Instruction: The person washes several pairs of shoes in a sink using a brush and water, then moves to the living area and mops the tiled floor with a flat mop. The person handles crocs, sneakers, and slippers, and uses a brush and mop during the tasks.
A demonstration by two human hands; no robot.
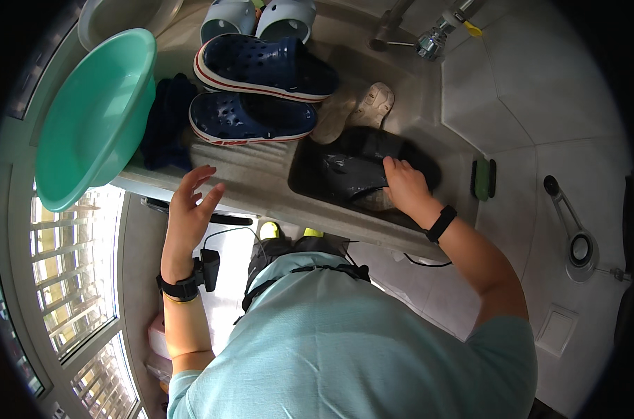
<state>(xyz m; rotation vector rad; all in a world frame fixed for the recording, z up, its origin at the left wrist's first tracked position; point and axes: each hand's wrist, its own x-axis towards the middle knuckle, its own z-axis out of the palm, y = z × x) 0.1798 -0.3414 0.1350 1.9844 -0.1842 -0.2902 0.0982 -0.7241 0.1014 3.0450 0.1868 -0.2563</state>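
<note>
Inside the sink basin lie wet black slippers [351, 167], overlapping so that their outlines merge. My right hand [408, 186] grips the upper part of one of them; its fingertips are partly hidden. At the counter's front edge, my left hand [193, 204] hangs with fingers apart and holds nothing. A navy clog [254, 116] with a white and red sole rests on the ribbed drainboard, and a second navy clog [259, 63] lies behind it. Pale insole-shaped pieces [374, 105] lie in the basin beyond the black slippers.
Light grey clogs [285, 21] stand at the back. A green plastic basin [86, 120] leans at the left beside a dark blue cloth [167, 120]. The faucet [432, 42] overhangs the far right. A green scrub brush [483, 179] sits against the tiled wall.
</note>
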